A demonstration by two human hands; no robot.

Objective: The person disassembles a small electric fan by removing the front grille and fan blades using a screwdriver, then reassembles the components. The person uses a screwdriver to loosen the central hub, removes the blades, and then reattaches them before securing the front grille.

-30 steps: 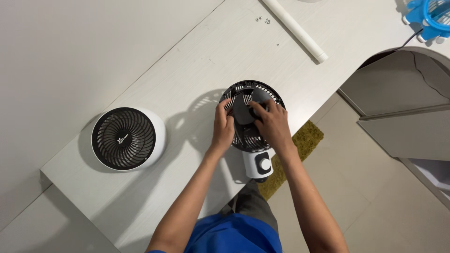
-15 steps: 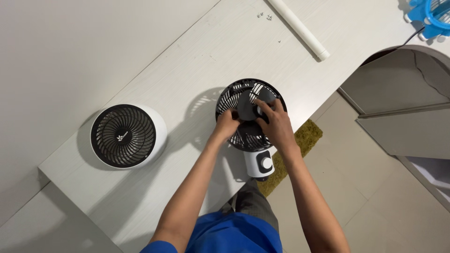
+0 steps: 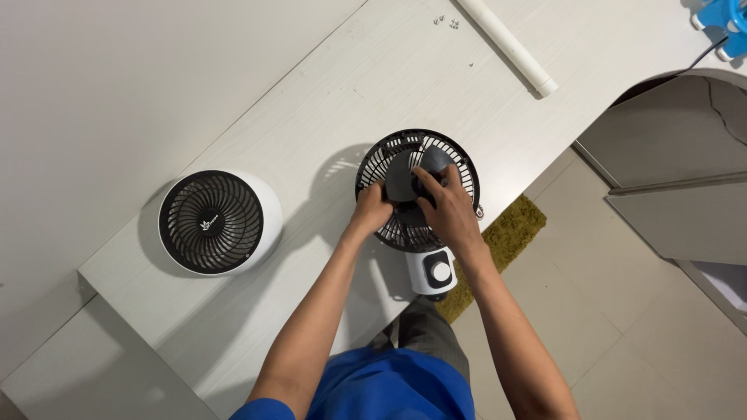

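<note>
White wood-grain table (image 3: pixel 257 194), plain white wall (image 3: pixel 117 70), beige tiled floor (image 3: pixel 622 327), olive-green rug (image 3: pixel 510 233)

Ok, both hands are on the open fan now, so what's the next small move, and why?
Probably keep the left hand bracing the grille and let the right hand turn or lift the grey blade at its hub. The fan lies face up with its front cover set aside on the table, so the blade is exposed and already pinched.

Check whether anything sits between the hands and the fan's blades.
Nothing visible does. The right hand already lies on the grey blades at the hub, and the left hand grips the black rear grille. The front grille lies apart, to the left.
</note>
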